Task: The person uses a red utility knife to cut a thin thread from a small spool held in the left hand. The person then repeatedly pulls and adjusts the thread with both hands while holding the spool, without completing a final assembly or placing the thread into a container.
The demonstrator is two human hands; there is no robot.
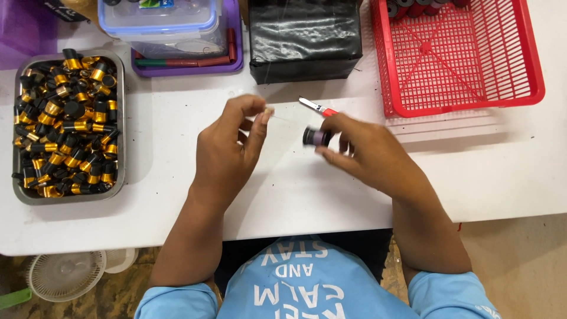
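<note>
At the far left of the frame a grey metal tray (pixel 121 118) sits on the white table (pixel 295 195), heaped with small black-and-gold caps (pixel 65 124). Above it, toward the upper middle, a purple tray (pixel 236 62) carries a clear lidded box (pixel 159 20), and a black wrapped box (pixel 304 38) stands just to its right.

Near the centre, the left hand (pixel 227 150) is raised off the table with thumb and forefinger pinched on something tiny and pale (pixel 269 110); what it is cannot be told from here. The other fingers curl loosely.

Just right of centre, the right hand (pixel 366 150) grips a small dark cylindrical piece (pixel 316 137) between fingertips and thumb, its open end turned toward the left hand. A red-handled tool (pixel 318 107) lies on the table just behind this hand.

At the upper right a red plastic basket (pixel 531 77) holds a few dark-red pieces (pixel 413 7) along its far edge.

Judging from the pose, the small piece seems meant for the cylinder's mouth. Doing this well would call for keeping the cylinder steady and level, holding the pale piece by its very tip so the mouth stays in view, and bringing the two together slowly and squarely.
</note>
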